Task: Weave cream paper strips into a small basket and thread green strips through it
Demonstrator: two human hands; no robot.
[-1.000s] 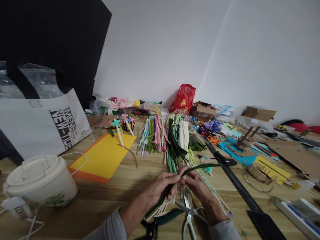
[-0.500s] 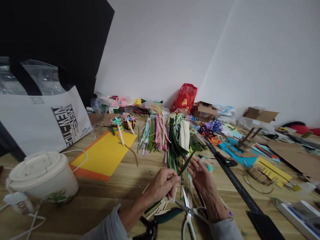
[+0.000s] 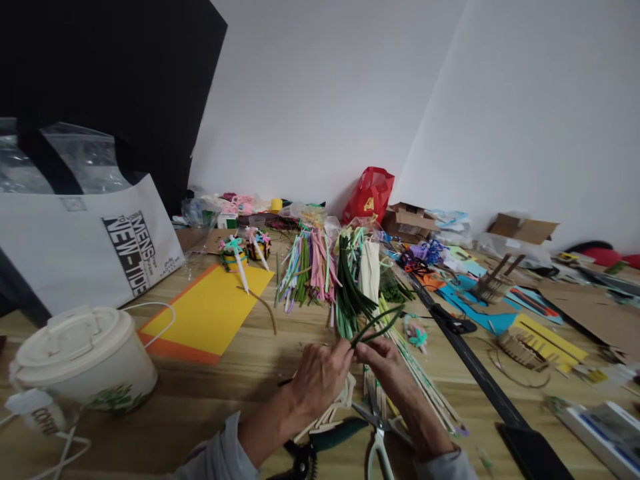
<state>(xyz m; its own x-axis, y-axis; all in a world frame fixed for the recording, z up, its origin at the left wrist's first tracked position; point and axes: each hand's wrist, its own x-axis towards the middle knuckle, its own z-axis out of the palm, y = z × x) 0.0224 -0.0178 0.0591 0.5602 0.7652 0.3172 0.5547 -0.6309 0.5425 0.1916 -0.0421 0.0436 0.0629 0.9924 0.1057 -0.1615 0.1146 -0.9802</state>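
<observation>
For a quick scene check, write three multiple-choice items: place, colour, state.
1. Where do the white-handled scissors lie?
A) on the yellow card
B) on the table
C) on the tote bag

2. What colour are the strips held by the left hand and right hand?
A) pink
B) dark green
C) yellow

3. What state is the paper cup in?
A) upright, lid on
B) on its side
C) lid off

1 B: the handles rest on the wood.
2 B: the loop shows dark green.
3 A: the white lid sits on it.
</observation>
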